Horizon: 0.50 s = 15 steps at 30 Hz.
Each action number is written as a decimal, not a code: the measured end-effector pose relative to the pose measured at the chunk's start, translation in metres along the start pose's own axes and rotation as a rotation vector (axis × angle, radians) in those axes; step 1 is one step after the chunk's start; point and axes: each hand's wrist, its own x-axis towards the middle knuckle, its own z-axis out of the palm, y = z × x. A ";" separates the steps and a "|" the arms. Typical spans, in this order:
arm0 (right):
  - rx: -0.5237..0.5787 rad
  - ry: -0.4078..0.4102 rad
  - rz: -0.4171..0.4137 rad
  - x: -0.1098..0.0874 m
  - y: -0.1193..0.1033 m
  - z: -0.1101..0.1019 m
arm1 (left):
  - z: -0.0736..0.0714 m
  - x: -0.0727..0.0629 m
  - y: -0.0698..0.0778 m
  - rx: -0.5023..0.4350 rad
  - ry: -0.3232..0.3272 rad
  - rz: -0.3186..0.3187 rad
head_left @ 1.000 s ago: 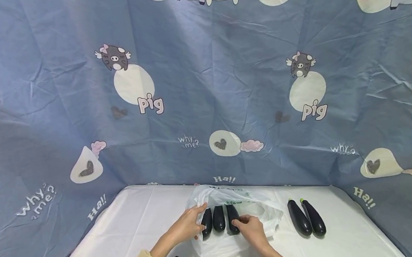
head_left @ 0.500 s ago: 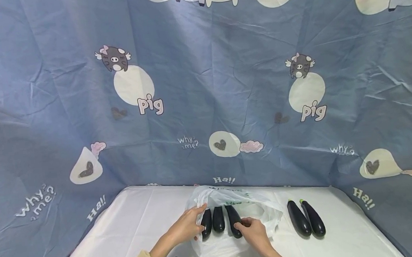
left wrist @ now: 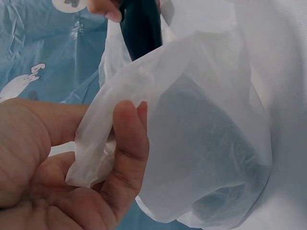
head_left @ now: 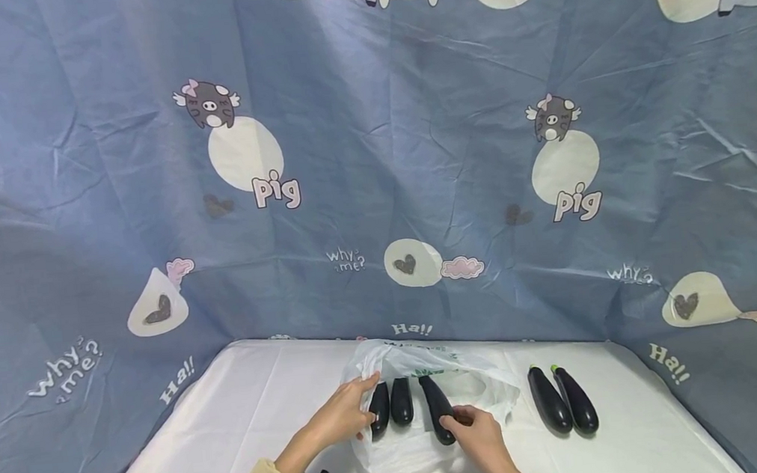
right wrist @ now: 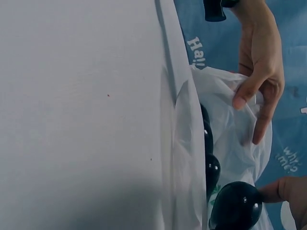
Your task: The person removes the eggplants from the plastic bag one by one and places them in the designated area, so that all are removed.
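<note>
A thin white plastic bag (head_left: 398,462) with green print lies on the table with its mouth facing me. My left hand (head_left: 345,414) pinches the left edge of that mouth between thumb and fingers; the gathered film (left wrist: 93,153) shows clearly in the left wrist view. Two dark eggplants, one at the left (head_left: 379,411) and one beside it (head_left: 401,401), lie inside the bag. To their right, my right hand (head_left: 482,438) grips a third eggplant (head_left: 437,404) near its rounded end. That eggplant slants, its far end still within the bag's mouth.
Two more eggplants, a left one (head_left: 549,400) and a right one (head_left: 577,401), with green stem ends, lie side by side to the bag's right. The white table (head_left: 257,397) backs onto a blue printed curtain (head_left: 358,156).
My right hand has drawn the third eggplant toward me and to the right, widening the gap from the other two. My left hand keeps its place on the bag's edge.
</note>
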 end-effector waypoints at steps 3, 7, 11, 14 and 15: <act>-0.002 0.002 -0.004 -0.003 0.001 -0.004 | 0.000 0.000 0.000 -0.001 -0.001 -0.006; -0.013 0.010 -0.017 -0.007 0.004 -0.009 | 0.000 -0.001 0.001 -0.007 0.000 -0.010; -0.022 0.012 -0.006 -0.010 0.004 -0.014 | -0.001 -0.001 0.001 -0.010 0.004 -0.005; -0.028 0.017 0.002 -0.013 0.005 -0.018 | 0.000 -0.001 0.001 -0.009 0.004 -0.004; -0.030 0.018 0.000 -0.014 0.005 -0.019 | 0.000 -0.001 0.001 -0.010 0.002 -0.006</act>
